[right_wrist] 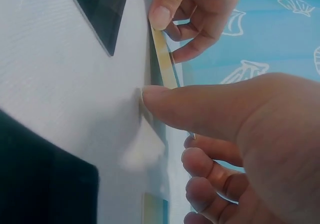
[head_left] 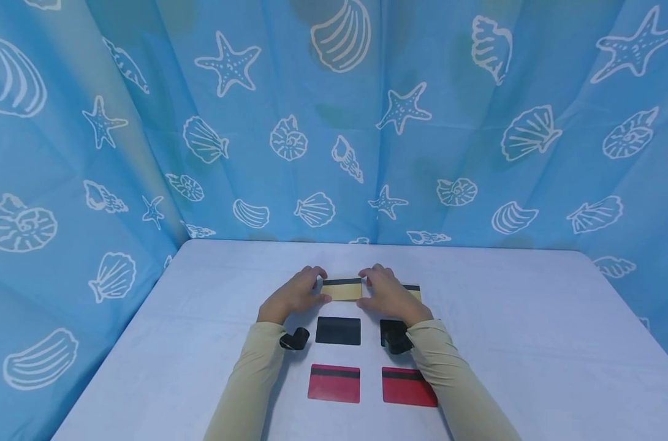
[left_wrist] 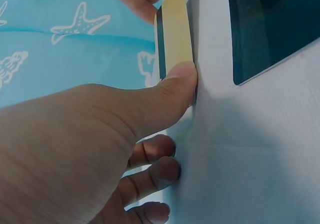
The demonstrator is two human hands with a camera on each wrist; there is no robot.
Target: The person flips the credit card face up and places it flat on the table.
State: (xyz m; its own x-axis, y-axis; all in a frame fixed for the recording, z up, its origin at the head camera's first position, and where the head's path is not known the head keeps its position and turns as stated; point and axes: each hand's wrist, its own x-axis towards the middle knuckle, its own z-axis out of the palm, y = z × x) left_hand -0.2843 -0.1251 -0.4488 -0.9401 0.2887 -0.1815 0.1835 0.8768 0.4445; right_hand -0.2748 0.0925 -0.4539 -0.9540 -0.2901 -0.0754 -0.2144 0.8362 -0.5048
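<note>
Two-handed pinch, head view: left hand [head_left: 295,295] and right hand [head_left: 391,297] clamp the gold card [head_left: 342,291] by its opposite ends, mid-frame, and a second gold card [head_left: 415,295] peeks out right
Cards below, head view: black cards [head_left: 338,331], then red cards [head_left: 334,384] at lower centre
Left wrist view: thumb pressing the gold card, top centre, lower fingers slightly apart
Right wrist view: thumb over the near end, left hand pinching the far end, upper centre

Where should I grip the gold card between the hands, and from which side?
I'd pinch the gold card at its short ends: left hand from the left, right hand from the right. It is thin and looks tilted up, so end grips should steady it and leave its middle free.
</note>
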